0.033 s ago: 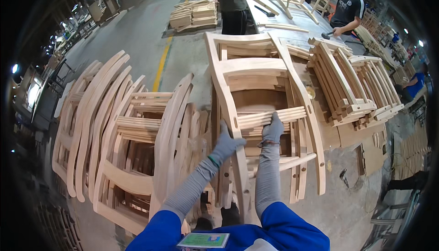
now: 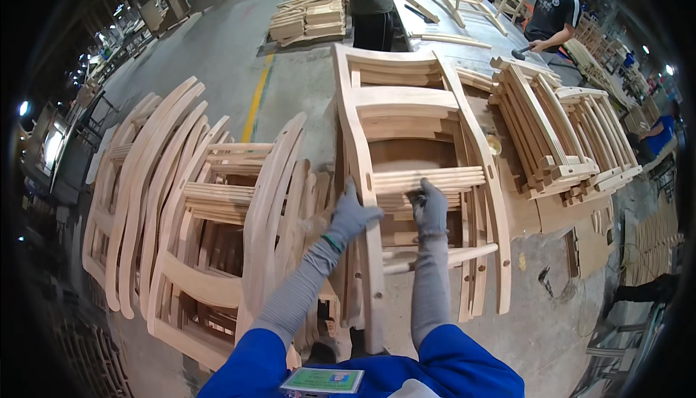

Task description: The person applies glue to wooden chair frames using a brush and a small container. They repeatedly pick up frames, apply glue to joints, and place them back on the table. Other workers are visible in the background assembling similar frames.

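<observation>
A pale wooden chair back frame [image 2: 367, 151] stands in front of me on top of a stack of similar frames. It has two curved side posts, a broad upper slat [image 2: 406, 101] and a ribbed crossrail [image 2: 428, 178]. My left hand [image 2: 353, 217], gray-gloved, is closed round the left post, thumb across its front. Just below the crossrail, inside the frame, my right hand [image 2: 433, 213] has its fingers curled in, their tips dark. What those fingers hold, if anything, I cannot make out. A lower round rung [image 2: 471, 254] crosses near the right wrist.
More frames [image 2: 199, 282] are stacked at my left. Slatted wooden parts [image 2: 533, 130] lie on cardboard at the right. Beyond are a bundle of wood pieces [image 2: 308, 19], a white worktable [image 2: 464, 32], a standing person [image 2: 371, 6] and another person [image 2: 554, 17] holding a mallet.
My right hand has come off the ribbed crossrail's face and slightly lower, its fingers now curled. The top frame has shifted slightly, its upper end to the right. My left hand stays on the post.
</observation>
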`<state>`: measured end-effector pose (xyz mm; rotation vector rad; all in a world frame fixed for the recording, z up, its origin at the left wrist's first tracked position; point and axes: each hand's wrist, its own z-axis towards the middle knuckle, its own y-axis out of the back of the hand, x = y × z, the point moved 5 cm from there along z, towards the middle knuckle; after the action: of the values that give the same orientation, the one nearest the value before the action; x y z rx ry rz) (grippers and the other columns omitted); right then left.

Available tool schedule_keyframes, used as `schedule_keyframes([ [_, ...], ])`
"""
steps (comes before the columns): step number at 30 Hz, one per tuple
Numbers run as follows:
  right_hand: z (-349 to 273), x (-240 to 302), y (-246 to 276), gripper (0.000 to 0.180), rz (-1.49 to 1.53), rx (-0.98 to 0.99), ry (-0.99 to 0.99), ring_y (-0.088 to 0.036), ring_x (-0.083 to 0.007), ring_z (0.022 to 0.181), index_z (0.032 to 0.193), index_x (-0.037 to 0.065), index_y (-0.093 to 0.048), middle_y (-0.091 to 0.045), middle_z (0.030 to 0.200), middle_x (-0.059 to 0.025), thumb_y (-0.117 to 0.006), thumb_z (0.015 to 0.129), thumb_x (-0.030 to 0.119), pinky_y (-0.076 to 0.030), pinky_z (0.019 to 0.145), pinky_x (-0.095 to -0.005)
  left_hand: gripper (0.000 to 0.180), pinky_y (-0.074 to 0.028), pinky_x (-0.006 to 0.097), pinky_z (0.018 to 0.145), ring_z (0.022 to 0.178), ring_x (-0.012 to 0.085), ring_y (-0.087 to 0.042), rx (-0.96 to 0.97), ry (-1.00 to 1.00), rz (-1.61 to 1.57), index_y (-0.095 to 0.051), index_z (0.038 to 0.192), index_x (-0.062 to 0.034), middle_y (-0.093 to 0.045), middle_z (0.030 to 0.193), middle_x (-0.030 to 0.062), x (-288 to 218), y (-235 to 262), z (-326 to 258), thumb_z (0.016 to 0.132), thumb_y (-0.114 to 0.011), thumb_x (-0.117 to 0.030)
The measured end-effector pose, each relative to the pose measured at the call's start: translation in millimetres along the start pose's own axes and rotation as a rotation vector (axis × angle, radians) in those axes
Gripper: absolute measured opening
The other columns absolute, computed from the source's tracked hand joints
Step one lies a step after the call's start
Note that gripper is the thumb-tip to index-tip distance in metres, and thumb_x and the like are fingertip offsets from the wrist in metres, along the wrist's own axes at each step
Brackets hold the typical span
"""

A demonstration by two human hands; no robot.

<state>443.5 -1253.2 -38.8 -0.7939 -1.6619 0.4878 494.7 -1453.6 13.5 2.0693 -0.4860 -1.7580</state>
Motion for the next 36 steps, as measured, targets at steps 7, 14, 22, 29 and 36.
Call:
schedule_keyframes([
  [7, -111.9, 136.0, 54.4, 0.071, -1.579, -0.154, 0.798, -0.053, -0.029, 0.109, 0.131, -0.004, -0.039, -0.053, 0.119, -0.02, -0.073, 0.074, 0.023, -0.043, 0.092, -0.0337, 0.101, -0.034, 0.042, 0.1, 0.119, 0.0353, -0.042, -0.094, 0.067, 0.198, -0.018, 0.141, 0.0006, -0.04, 0.129, 0.0285, 49.1, 8.8, -23.2, 0.066, -0.074, -0.039],
  [14, -140.6, 109.0, 187.2, 0.08, -1.657, -0.18, 0.087, -0.059, -0.0314, 0.088, 0.136, 0.005, -0.033, -0.05, 0.121, -0.0191, -0.066, 0.063, 0.01, -0.047, 0.077, -0.0393, 0.104, -0.042, 0.039, 0.095, 0.109, 0.0342, -0.053, 0.002, 0.428, -0.032, -0.017, 0.138, 0.0081, -0.051, 0.12, 0.0259, 130.0, -47.1, -136.9, 0.068, -0.073, -0.045],
  [22, -147.9, 86.1, 157.0, 0.073, -1.693, -0.253, 0.32, -0.045, -0.0332, 0.119, 0.134, -0.003, -0.034, -0.042, 0.133, -0.0226, -0.059, 0.067, 0.005, -0.037, 0.099, -0.0355, 0.087, -0.035, 0.039, 0.101, 0.119, 0.0338, -0.045, 0.29, 0.469, -0.102, -0.026, 0.134, 0.0069, -0.044, 0.128, 0.025, 101.7, -32.4, -161.6, 0.078, -0.062, -0.051],
  [29, -155.4, 85.1, 90.2, 0.064, -2.049, -0.272, 0.581, -0.043, -0.0313, 0.123, 0.132, -0.001, -0.037, -0.043, 0.132, -0.0211, -0.066, 0.077, 0.014, -0.034, 0.101, -0.0353, 0.084, -0.017, 0.039, 0.111, 0.135, 0.0355, -0.021, -0.127, -0.147, 0.487, -0.021, 0.14, 0.0021, -0.022, 0.144, 0.0259, 40.0, 164.6, -184.4, 0.084, -0.052, -0.051],
  [36, -260.2, -84.2, -113.3, 0.056, -1.457, 0.575, 0.736, -0.043, -0.0312, 0.124, 0.124, 0.004, -0.047, -0.045, 0.132, -0.0185, -0.067, 0.072, 0.0, -0.034, 0.102, -0.0353, 0.099, -0.012, 0.049, 0.111, 0.133, 0.0406, -0.022, -0.759, 0.461, 1.293, -0.024, 0.139, 0.0009, -0.027, 0.14, 0.0264, 184.2, 507.7, -335.2, 0.068, -0.062, -0.056],
])
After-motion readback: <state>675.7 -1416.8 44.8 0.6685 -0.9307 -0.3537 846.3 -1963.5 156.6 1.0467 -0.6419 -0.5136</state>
